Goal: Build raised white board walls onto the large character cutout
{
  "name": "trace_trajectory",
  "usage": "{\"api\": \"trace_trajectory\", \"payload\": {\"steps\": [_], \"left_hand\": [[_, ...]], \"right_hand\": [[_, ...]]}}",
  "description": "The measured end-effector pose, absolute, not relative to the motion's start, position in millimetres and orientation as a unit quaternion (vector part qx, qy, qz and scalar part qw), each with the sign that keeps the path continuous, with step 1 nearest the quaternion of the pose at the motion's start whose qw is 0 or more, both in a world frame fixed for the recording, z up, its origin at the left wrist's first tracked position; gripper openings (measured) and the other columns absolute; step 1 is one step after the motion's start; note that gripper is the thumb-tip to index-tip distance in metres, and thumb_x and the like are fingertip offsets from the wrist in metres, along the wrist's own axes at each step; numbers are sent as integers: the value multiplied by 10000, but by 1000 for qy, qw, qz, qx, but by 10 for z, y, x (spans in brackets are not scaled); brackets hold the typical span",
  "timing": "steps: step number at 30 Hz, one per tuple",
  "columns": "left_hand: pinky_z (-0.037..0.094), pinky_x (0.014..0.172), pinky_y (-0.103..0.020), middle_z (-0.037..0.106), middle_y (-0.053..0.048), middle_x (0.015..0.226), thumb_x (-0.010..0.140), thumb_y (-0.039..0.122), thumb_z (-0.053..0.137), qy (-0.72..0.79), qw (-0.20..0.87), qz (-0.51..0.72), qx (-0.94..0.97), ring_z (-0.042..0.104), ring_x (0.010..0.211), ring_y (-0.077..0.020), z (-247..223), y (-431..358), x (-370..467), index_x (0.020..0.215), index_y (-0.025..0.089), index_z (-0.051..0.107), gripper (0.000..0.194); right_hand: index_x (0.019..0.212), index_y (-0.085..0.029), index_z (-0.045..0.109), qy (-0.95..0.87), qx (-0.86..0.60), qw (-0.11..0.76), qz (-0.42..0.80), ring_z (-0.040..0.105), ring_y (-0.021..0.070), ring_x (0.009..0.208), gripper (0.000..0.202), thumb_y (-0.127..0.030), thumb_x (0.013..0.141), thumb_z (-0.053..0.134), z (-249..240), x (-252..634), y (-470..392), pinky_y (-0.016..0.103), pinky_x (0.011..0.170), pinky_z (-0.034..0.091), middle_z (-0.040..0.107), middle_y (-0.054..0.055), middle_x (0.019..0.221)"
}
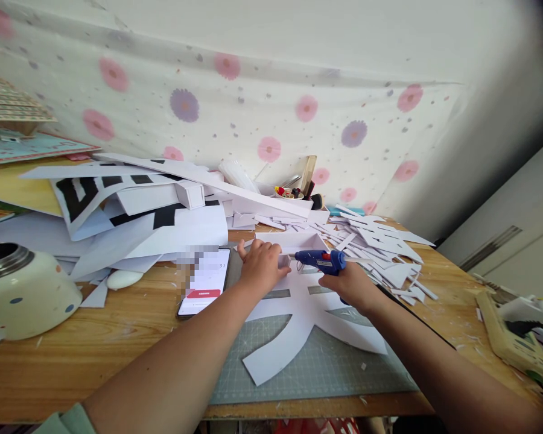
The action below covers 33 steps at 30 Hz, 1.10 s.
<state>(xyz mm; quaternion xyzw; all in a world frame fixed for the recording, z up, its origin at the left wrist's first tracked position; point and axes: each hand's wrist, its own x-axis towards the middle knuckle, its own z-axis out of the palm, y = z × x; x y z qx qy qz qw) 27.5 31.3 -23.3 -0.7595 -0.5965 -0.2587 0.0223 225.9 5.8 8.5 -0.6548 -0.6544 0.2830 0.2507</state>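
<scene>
A white cut-out character with curved legs lies on the grey-green cutting mat. White strips stand upright along its far part, forming a raised wall. My left hand is closed at the upper left of the cut-out, fingers on a small white upright piece. My right hand is wrapped round a blue glue gun, its nozzle pointing left, close to that piece and the left fingertips.
A phone lies left of the mat, near a cream round container. Paper sheets and strips pile up behind. White scraps heap at the back right; a power strip sits far right. A black cord runs beside my right forearm.
</scene>
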Motion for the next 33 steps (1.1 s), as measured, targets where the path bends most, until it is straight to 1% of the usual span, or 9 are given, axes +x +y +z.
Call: {"api": "trace_trajectory", "payload": {"steps": [3,8,11,17,19,24,29,31,33], "left_hand": [[156,982,-582,676,-50,920,709,439,702,-597,18,-259,-759,497,1046,-289,-233,311,277,816,222,578,272],[141,990,-579,676,-41,912,710,439,698,-603,17,-260,-754,496,1046,-280,-238,320,285,809,217,583,269],[147,986,-575,672,-36,896,708,438,698,-603,22,-260,-754,500,1037,-275,-243,330,290,806,211,583,272],[152,982,-575,669,-31,898,719,442,685,-604,20,-259,-753,499,1038,-277,-242,336,287,815,211,584,270],[150,985,-576,670,-33,907,720,440,684,-604,17,-258,-754,497,1042,-277,-237,332,284,822,213,584,268],[155,986,-574,669,-35,914,723,437,682,-606,17,-252,-754,495,1050,-278,-229,319,286,824,209,584,268],[171,979,-579,672,-30,896,708,441,692,-606,21,-257,-753,506,1033,-277,-238,329,291,809,209,583,275],[179,975,-584,674,-30,895,705,439,694,-604,23,-260,-753,512,1027,-277,-244,336,288,807,208,585,275],[182,977,-588,677,-31,891,707,434,692,-603,23,-261,-754,515,1034,-280,-246,340,283,808,211,590,265]], "right_hand": [[584,-215,497,-652,-653,259,285,375,110,455,96,-253,618,579,98,2261,52,260,419,272,421,-35,485],[653,-203,578,-623,-655,285,320,465,134,527,57,-244,615,577,153,2262,21,257,443,310,535,-9,564],[646,-199,587,-620,-640,306,335,487,138,547,47,-220,605,582,160,2256,14,260,469,334,564,0,579],[644,-207,564,-623,-673,266,298,460,145,531,60,-238,595,580,120,2230,57,272,474,333,503,-17,528],[677,-208,576,-629,-676,258,285,437,140,519,89,-248,598,575,107,2229,72,272,467,323,485,-22,526],[762,-210,608,-644,-668,256,270,427,135,531,172,-245,597,573,79,2255,80,270,480,326,501,-21,564],[699,-205,583,-639,-685,234,262,420,132,515,111,-260,603,573,71,2265,78,267,460,313,477,-22,542],[685,-201,573,-641,-682,234,262,434,132,530,95,-257,608,571,74,2258,79,263,467,322,491,-19,557],[713,-198,584,-649,-673,235,265,457,134,552,111,-259,623,563,78,2248,77,256,473,334,522,-13,588]]}}
